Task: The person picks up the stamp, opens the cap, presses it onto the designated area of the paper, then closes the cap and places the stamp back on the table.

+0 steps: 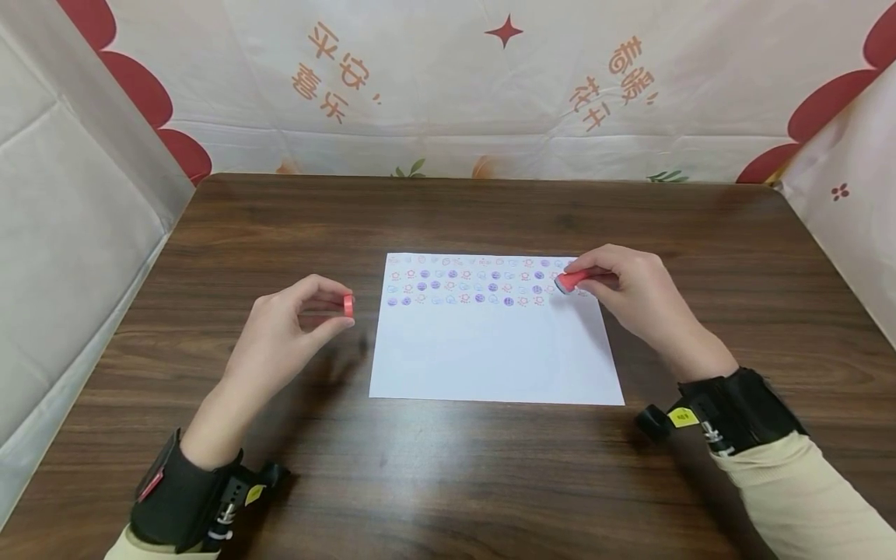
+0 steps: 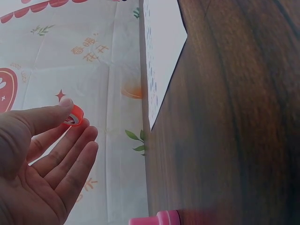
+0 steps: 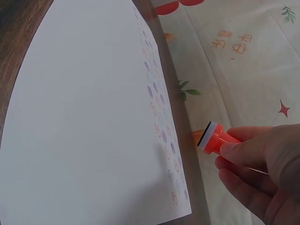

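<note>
On the dark wooden table (image 1: pixel 490 467), a white sheet of paper (image 1: pixel 490 350) lies flat between the two hands, its far edge carrying rows of small stamped marks (image 1: pixel 476 284) in purple, pale blue and red. Those rows fill only the far band of the sheet; the near part, well over half, is blank. The stamping thus appears to be in an early stage, with most of the paper unmarked.

The right hand (image 1: pixel 633 292) holds a red stamp (image 1: pixel 570 281) over the sheet's far right corner, fingers and thumb curled round its barrel. In the right wrist view the stamp face (image 3: pixel 205 133), white-rimmed with a dark pad, is bare and tilted, clear of the paper rather than pressed to it. Whether it is just above the sheet or off its edge cannot be told exactly.

The left hand (image 1: pixel 294 327) is raised to the left of the paper, apart from it, and pinches a small red cap (image 1: pixel 348 305) between thumb and forefinger; the other fingers are relaxed. Judging by its colour, the cap belongs to the stamp, so the uncapping seems done.

A pink cylindrical object (image 2: pixel 159 219) shows at the lower edge of the left wrist view; what it is cannot be told.
</note>
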`<state>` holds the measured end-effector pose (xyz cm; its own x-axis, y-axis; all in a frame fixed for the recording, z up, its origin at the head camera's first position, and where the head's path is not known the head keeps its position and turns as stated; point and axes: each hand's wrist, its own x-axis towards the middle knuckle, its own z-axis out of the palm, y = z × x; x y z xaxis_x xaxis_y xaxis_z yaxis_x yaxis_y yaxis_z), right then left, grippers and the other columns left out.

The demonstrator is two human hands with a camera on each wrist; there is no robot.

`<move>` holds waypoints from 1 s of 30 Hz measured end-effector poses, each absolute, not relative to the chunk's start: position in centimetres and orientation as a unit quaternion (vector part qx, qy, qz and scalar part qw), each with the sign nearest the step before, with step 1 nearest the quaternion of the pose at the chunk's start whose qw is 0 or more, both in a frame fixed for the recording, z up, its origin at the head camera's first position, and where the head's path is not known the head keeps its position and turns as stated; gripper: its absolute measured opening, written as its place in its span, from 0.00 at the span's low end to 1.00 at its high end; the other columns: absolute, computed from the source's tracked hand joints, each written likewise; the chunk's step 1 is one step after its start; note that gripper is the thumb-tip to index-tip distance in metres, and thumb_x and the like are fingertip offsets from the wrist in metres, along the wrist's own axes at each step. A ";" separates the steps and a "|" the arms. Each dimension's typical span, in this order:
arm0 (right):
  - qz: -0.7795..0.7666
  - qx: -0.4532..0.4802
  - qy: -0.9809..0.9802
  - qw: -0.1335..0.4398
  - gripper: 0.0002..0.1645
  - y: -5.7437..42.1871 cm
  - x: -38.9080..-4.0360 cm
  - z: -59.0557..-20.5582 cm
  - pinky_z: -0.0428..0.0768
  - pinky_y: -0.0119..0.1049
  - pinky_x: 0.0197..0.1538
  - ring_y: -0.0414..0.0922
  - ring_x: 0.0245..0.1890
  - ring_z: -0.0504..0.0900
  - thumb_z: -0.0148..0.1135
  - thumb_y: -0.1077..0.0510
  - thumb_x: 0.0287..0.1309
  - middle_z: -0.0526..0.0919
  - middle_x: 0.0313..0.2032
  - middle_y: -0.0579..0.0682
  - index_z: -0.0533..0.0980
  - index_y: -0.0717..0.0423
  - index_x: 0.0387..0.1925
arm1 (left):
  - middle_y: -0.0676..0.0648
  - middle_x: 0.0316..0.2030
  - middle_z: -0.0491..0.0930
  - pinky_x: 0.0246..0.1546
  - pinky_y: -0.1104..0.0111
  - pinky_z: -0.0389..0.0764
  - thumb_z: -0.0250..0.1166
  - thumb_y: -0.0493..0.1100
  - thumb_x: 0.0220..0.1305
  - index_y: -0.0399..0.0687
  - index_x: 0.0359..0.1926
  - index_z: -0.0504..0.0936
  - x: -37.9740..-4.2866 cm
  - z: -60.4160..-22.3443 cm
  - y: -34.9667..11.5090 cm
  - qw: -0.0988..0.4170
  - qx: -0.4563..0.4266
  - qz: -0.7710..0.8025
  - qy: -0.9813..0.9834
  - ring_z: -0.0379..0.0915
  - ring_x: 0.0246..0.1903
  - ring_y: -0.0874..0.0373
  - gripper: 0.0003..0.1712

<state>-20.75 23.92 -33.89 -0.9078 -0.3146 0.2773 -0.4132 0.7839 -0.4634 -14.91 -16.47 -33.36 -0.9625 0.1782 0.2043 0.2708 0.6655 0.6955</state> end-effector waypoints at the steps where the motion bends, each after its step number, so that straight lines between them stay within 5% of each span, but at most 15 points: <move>1: 0.263 0.195 -0.940 0.090 0.16 23.9 -20.8 -34.0 0.85 0.55 0.42 0.49 0.35 0.79 0.70 0.74 0.44 0.85 0.36 0.57 0.83 0.59 0.38 | 0.45 0.38 0.86 0.43 0.51 0.85 0.74 0.36 0.50 0.45 0.45 0.80 -14.9 -33.4 -16.5 0.059 -0.122 -0.389 -0.911 0.82 0.39 0.55 0.20; 30: 0.097 0.275 -0.952 0.095 0.14 22.5 -20.7 -34.7 0.86 0.50 0.40 0.52 0.38 0.83 0.68 0.73 0.46 0.86 0.39 0.54 0.85 0.58 0.36 | 0.44 0.37 0.86 0.44 0.52 0.86 0.74 0.35 0.49 0.44 0.45 0.80 -15.0 -33.6 -16.4 0.061 -0.122 -0.389 -0.911 0.82 0.39 0.56 0.20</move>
